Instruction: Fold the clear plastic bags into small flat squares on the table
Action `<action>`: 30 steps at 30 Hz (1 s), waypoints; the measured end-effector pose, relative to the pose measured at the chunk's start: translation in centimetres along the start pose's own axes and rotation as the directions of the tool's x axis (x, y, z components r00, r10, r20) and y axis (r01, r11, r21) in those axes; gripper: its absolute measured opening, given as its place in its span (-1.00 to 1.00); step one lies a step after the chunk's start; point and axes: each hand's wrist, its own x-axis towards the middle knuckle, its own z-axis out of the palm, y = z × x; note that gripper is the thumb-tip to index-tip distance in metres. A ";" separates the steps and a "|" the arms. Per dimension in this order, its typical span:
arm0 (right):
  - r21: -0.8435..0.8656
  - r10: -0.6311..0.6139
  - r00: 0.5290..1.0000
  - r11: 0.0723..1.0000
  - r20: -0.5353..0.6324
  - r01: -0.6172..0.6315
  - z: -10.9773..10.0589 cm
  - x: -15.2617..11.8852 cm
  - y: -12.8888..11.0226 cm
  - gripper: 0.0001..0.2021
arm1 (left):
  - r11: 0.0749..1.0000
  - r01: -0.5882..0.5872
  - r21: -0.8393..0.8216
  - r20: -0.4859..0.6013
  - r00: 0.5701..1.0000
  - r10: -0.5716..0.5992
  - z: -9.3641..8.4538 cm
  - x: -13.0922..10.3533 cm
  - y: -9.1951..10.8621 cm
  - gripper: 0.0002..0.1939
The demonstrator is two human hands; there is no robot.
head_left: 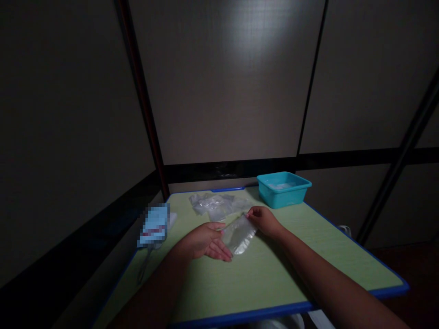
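A clear plastic bag (pixel 239 235) is stretched between my two hands above the green table (pixel 219 290). My left hand (pixel 210 242) is at the bag's left edge, its thumb against the plastic and the other fingers extended below. My right hand (pixel 262 219) pinches the bag's upper right corner between thumb and fingers. Just behind my hands, a loose pile of clear plastic bags (pixel 216 204) lies on the table.
At the back right of the table stands a turquoise basin (pixel 284 194) with something clear or whitish inside. A light blue packet (pixel 155 224), blurred out, is at the left edge, with a strap hanging down. Dark panelled walls rise behind and to the left.
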 end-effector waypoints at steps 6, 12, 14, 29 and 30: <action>-0.378 -0.043 0.999 0.925 0.017 0.046 -0.2 -0.5 -0.8 -0.78 | 0.842 -0.119 0.526 -0.383 0.851 0.360 -0.9 0.8 0.0 -0.54; -0.633 -0.021 1.000 0.774 0.015 0.026 -0.1 -0.8 -1.5 -0.80 | 0.479 -0.303 0.824 -0.196 0.639 0.743 -0.1 1.1 0.0 -0.75; -0.697 -0.011 1.000 0.717 0.014 0.018 -0.1 -1.0 -1.8 -0.80 | 0.300 -0.308 0.903 -0.042 0.631 0.775 0.3 1.2 -0.3 -0.70; -0.674 -0.023 0.943 0.694 0.331 0.253 0.6 -2.6 -2.7 -0.55 | 0.216 -0.176 0.960 -0.016 0.739 0.673 -0.6 1.5 -1.3 -0.64; -0.672 -0.007 0.935 0.694 0.354 0.259 0.6 -2.6 -2.6 -0.55 | 0.215 -0.180 0.960 -0.015 0.734 0.679 -0.6 1.6 -1.3 -0.65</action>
